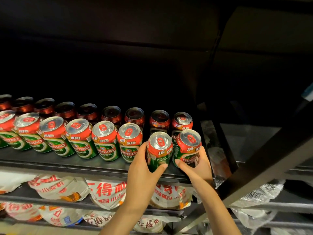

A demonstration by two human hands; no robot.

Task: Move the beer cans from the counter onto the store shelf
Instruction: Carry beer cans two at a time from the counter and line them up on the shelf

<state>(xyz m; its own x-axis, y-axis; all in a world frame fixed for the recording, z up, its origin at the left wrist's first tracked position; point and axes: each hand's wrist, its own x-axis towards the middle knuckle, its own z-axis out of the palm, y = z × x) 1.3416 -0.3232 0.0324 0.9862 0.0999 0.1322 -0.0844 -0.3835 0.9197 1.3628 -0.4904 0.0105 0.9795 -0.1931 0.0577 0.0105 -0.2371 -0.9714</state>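
So the big thing here is the store shelf (105,168), a dark shelf running left to right with two rows of Tsingtao cans on it, a front row (79,138) and a dimmer back row (88,112) behind. Below it are lower shelves stuffed with white and red snack bags (108,192). The front row stops at its last can (129,141), and that's where the action is: both hands are at the right end of the shelf, each wrapped around one upright can. The left hand (144,168) grips the left can (159,150) with the thumb across the front, fingers curled round the far side. The right hand (198,165) holds the right can (187,146) the same way, right up against the dark shelf upright (218,133). Both cans stand vertical, tabs up, side by side and just about touching, straight ahead of the hands and in front of the last two back-row cans. Can't tell if their bottoms are down on the shelf yet. My guess is they just need nudging back into line with the front row, and the left one is nearer that gap.
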